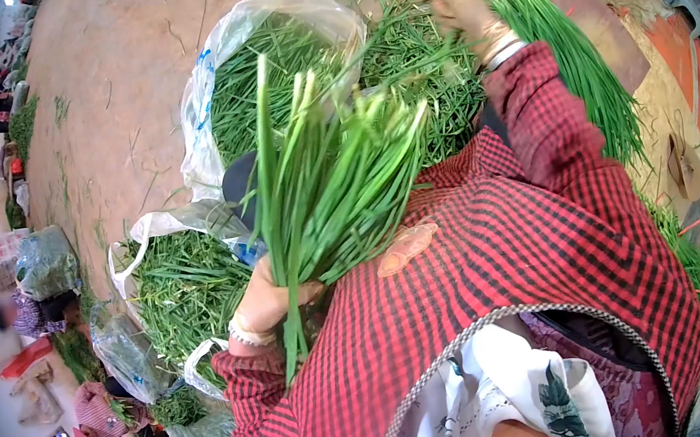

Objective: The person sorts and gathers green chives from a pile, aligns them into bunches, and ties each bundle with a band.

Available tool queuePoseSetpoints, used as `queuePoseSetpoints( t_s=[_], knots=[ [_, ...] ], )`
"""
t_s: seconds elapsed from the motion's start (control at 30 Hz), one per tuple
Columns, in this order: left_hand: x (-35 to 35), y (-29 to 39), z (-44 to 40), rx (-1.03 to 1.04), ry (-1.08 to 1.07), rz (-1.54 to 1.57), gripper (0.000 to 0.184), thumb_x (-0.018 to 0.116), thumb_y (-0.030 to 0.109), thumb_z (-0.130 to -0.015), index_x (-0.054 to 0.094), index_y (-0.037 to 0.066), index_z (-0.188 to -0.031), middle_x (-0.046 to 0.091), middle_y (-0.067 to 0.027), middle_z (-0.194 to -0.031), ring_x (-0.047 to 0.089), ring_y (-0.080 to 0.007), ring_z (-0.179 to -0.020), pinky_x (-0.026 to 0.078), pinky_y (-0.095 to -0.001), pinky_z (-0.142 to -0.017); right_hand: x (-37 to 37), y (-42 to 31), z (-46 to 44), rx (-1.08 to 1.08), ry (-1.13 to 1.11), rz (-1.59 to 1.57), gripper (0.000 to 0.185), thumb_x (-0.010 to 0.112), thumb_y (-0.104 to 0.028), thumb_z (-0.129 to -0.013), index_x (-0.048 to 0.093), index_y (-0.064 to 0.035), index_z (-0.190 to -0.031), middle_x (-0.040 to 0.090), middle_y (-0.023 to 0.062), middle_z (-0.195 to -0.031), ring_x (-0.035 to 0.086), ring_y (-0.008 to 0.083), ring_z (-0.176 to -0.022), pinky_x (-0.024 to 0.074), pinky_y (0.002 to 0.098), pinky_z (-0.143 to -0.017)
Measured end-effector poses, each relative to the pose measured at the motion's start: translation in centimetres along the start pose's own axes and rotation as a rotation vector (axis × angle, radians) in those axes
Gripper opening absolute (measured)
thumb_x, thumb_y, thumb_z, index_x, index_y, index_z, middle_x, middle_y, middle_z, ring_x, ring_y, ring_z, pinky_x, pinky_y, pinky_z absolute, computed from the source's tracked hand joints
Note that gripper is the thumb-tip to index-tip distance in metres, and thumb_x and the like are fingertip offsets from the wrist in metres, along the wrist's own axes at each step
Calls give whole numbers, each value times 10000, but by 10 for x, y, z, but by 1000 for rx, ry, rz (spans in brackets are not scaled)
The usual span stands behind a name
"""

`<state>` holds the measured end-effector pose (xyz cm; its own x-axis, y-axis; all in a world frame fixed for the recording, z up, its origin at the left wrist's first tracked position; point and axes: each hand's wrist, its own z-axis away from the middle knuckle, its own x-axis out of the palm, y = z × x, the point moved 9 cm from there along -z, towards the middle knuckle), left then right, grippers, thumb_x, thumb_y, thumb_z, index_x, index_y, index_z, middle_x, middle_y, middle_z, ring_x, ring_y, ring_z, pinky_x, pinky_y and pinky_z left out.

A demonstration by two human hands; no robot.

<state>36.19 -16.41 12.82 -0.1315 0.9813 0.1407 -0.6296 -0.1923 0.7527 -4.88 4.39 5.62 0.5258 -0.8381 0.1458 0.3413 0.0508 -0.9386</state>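
Observation:
My left hand is closed around the lower part of a large bunch of green stalks, whose pale ends point up and away from me. At the upper right, my right hand is over a pile of loose greens; its fingers are bent, and a blurred green wisp shows beside them. What it holds, if anything, I cannot make out. Just right of that hand lies a neat bundle of long stalks. Beyond the held bunch stands a clear plastic bag full of greens.
A second open bag of greens is at my left. Filled plastic sacks and seated people line the far left. Another green bundle lies at the right, near a sandal. Loose stalks are scattered on the floor.

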Motion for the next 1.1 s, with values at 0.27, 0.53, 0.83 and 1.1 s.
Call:
queuePoseSetpoints(
  t_s=[0.27,0.53,0.83,1.1],
  knots=[
    [-9,-19,5,-79,28,26,348,701,-94,-697,632,15,-1021,646,-13,-830,577,-96,-660,464,-235,-592,107,-26,74,-256,-474,830,964,690,-450,-788,157,-76,-1498,252,229,-1491,430,342,-1263,364,423,-1060],
    [1,-28,-2,-109,-88,14,344,688,-92,-715,626,20,-1034,638,-16,-813,569,-102,-647,459,-241,-586,165,10,104,-395,-746,951,348,608,-351,-866,617,-30,-999,642,168,-888,612,333,-847,470,398,-760],
    [5,-33,-11,-159,-58,-5,282,704,-66,-711,647,18,-974,640,26,-799,573,-73,-690,472,-219,-642,51,5,55,-381,-389,914,309,556,-298,-922,604,-19,-1048,647,163,-876,625,286,-817,493,372,-770],
    [1,8,-24,153,128,-486,451,662,-102,-722,599,21,-1151,663,7,-952,611,-118,-781,508,-271,-733,70,-84,83,-730,-114,1094,609,654,-351,-859,460,-50,-1351,530,172,-1297,501,295,-1200,386,370,-1022]
  ],
)
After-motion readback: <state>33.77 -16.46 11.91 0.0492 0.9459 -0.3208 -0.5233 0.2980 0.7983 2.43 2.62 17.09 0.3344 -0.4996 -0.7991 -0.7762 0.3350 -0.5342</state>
